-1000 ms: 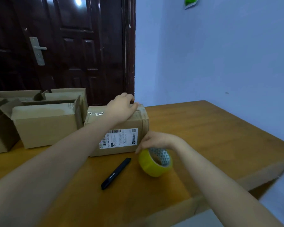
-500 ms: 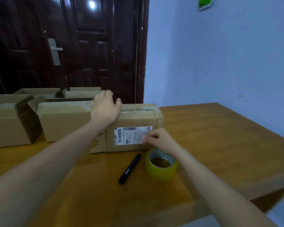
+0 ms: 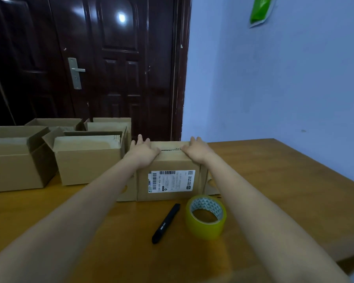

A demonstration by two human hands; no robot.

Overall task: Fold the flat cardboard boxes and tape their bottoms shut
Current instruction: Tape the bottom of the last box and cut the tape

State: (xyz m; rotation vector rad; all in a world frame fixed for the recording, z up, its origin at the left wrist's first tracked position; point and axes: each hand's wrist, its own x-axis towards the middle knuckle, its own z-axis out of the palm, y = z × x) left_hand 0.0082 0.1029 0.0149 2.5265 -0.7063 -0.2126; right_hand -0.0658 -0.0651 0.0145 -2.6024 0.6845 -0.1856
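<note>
Head cam: right hand (image 3: 195, 150) let go of the tape roll (image 3: 205, 217), now sitting on the table (image 3: 274, 180). Both it and the left hand (image 3: 144, 151) press flat, fingers straight, on the labelled box (image 3: 168, 180). Looks like smoothing the taped seam, so this one's nearly done.

The table (image 3: 284, 180) lies bare to the right of the labelled box (image 3: 168, 180), giving open passage along that side up to the wall (image 3: 294, 88). In front of the box, the pen (image 3: 166, 223) and the tape roll (image 3: 205, 217) sit side by side and narrow the near approach. To the left, 2 open boxes (image 3: 86, 160) stand close against it, with more behind them, closing that side.
</note>
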